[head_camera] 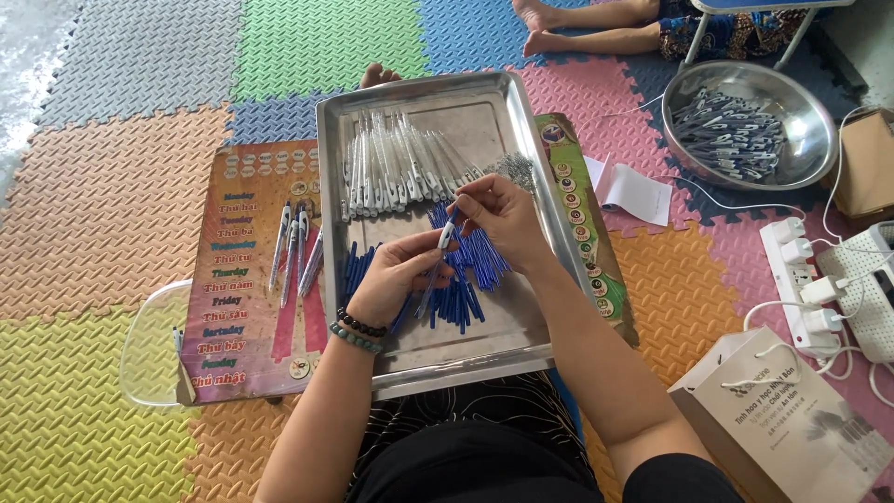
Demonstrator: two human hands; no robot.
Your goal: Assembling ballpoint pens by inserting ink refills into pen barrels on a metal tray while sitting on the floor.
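My left hand and my right hand meet over a steel tray, both pinching one white pen barrel with a blue part at its lower end. Under the hands lies a heap of blue pen parts. A row of white pen barrels fills the tray's far half, with a small clump of metal springs at its right. Several assembled white-and-blue pens lie left of the tray on a printed board. Bead bracelets circle my left wrist.
A round steel bowl with several pen parts stands at the far right. A white power strip with plugs and cables, a paper bag and a folded paper lie right. Another person's bare feet rest at the top. Coloured foam mats cover the floor.
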